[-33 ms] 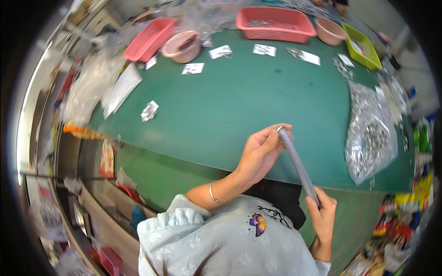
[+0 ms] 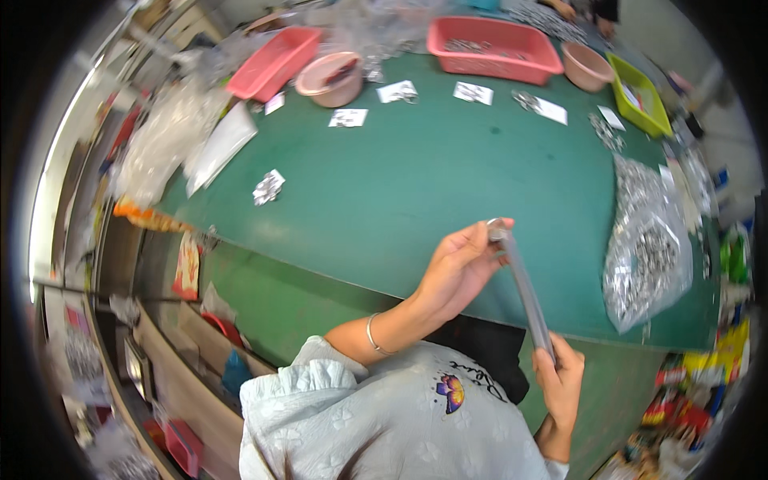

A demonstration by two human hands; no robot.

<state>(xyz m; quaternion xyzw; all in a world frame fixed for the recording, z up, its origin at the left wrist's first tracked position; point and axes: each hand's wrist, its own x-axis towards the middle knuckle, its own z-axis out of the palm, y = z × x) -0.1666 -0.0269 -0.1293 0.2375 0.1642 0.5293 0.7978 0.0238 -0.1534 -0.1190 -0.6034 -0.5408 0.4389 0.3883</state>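
A long, slim grey bar [image 2: 526,292] slants across the near edge of the green table [image 2: 384,184], its upper end farther away. My right hand [image 2: 562,372] is wrapped round the bar's lower end. At the upper end is a small shiny metal piece [image 2: 498,232], rounded like a ring. My left hand [image 2: 460,260] pinches this piece between thumb and fingers. Whether the piece is part of the bar or sits loose on it, I cannot make out. Both hands are held up in front of my body.
A clear bag of small metal parts [image 2: 648,248] lies right. Small metal bunches on white cards [image 2: 269,186] are spread about. Along the far side stand a pink basin [image 2: 496,68], pink bowls [image 2: 588,76] and a green tray [image 2: 636,108]. Another person's hand [image 2: 566,10] shows far right.
The view has shifted slightly, so the table things sit a little further right. Both hands keep their grip, and the bar's upper end has moved slightly right and nearer.
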